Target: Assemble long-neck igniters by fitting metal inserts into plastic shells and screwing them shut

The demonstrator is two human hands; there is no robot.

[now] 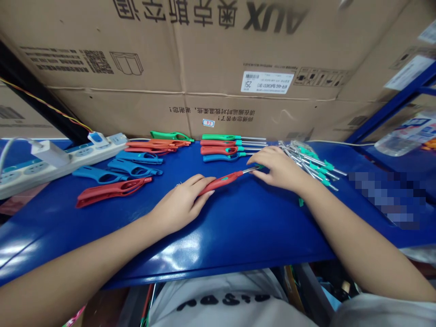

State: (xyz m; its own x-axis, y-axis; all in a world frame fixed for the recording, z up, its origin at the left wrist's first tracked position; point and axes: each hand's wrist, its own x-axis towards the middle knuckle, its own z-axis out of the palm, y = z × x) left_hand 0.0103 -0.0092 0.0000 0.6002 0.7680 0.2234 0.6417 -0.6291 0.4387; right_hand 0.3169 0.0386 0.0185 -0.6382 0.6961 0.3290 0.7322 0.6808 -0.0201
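Red lighter (218, 183), blue tabletop (238, 227), cardboard (211, 50) behind

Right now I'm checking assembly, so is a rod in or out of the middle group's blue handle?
In: the metal rod extends from the blue handle past a green collar; depth hidden.

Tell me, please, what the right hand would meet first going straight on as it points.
Apart from the held red lighter, the right hand would probably meet the blue lighter just left of it first, though depth is unclear.
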